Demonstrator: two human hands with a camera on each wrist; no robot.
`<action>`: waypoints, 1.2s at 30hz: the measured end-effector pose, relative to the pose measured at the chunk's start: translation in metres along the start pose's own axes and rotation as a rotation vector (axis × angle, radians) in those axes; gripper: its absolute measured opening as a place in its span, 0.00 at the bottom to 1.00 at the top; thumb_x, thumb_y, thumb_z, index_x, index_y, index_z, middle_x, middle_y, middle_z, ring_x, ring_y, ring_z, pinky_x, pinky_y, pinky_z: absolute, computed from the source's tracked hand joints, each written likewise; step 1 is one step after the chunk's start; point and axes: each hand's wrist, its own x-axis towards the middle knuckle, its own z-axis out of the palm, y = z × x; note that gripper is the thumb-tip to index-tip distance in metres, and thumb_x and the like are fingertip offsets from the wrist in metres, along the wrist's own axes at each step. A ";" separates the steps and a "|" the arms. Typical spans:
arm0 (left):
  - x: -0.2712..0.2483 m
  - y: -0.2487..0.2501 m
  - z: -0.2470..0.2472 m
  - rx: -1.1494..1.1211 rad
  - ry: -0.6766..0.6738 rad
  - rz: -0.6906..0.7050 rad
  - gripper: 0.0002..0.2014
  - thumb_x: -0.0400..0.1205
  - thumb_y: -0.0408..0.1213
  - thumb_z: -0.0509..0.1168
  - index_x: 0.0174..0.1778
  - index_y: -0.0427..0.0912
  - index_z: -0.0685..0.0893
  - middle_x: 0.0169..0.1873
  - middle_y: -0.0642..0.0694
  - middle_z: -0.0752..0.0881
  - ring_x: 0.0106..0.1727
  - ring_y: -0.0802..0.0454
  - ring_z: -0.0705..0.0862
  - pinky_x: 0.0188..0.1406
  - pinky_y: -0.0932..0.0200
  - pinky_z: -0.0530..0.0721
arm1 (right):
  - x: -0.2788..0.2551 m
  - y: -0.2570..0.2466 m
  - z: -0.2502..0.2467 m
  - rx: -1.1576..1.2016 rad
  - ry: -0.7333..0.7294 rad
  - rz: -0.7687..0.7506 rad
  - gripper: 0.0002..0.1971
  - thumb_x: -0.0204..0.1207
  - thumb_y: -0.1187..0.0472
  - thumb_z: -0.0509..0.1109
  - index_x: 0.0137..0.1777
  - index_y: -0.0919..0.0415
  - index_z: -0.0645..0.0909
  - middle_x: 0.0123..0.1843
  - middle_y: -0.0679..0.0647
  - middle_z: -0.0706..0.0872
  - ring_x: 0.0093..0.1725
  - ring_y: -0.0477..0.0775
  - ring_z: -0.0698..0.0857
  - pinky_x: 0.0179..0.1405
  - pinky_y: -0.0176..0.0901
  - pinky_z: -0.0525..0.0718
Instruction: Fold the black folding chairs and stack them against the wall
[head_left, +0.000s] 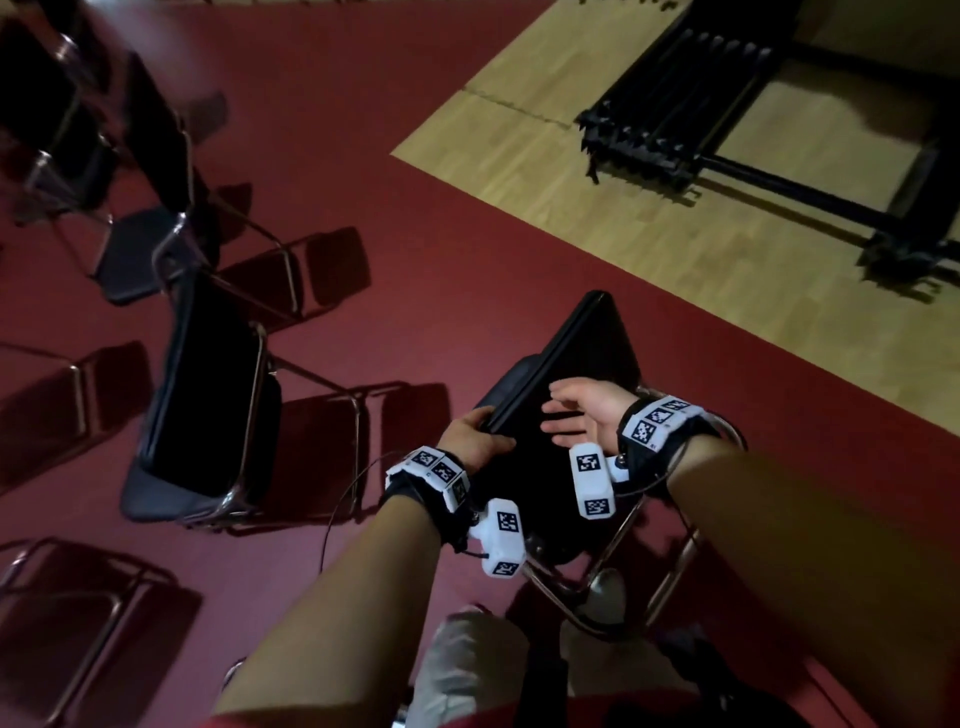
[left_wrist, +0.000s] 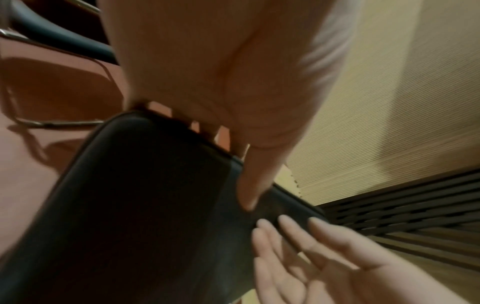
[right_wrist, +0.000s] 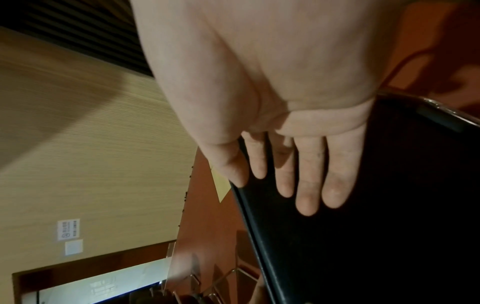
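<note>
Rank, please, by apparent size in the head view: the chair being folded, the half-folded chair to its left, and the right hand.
1-2. Chair being folded and half-folded chair: look alike; arms cover part of the first, so unranked.
3. Right hand, open.

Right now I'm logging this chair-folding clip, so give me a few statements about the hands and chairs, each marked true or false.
1. The left hand grips the edge of the black chair in front of the person. True.
2. The right hand is closed in a fist round the chair's metal frame. False: its fingers are straight and spread over the black panel.
3. Folded chairs are already stacked on the wooden floor. True.
4. Every chair on the red floor is folded. False: an unfolded chair stands to the person's left, with more behind it.
5. Both wrists are bare. False: each wears a marker-tagged band.
</note>
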 end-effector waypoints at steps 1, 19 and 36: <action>0.007 -0.001 -0.005 0.022 0.023 0.010 0.32 0.76 0.29 0.77 0.78 0.41 0.77 0.63 0.39 0.88 0.57 0.44 0.89 0.63 0.53 0.85 | 0.005 -0.002 0.005 -0.002 0.001 0.000 0.10 0.85 0.63 0.63 0.64 0.56 0.77 0.53 0.57 0.84 0.46 0.62 0.87 0.40 0.53 0.84; 0.202 -0.040 -0.120 0.343 -0.047 -0.020 0.37 0.70 0.46 0.74 0.75 0.45 0.71 0.64 0.38 0.85 0.61 0.35 0.85 0.65 0.42 0.84 | 0.132 0.022 0.118 0.335 0.308 0.145 0.13 0.87 0.65 0.59 0.68 0.55 0.75 0.60 0.58 0.80 0.58 0.66 0.80 0.54 0.59 0.80; 0.373 -0.126 -0.151 0.510 0.085 -0.089 0.51 0.62 0.49 0.83 0.81 0.54 0.67 0.71 0.44 0.78 0.68 0.40 0.82 0.67 0.46 0.83 | 0.291 0.127 0.136 0.373 0.358 0.275 0.27 0.82 0.64 0.65 0.79 0.46 0.67 0.56 0.51 0.81 0.60 0.57 0.80 0.61 0.55 0.80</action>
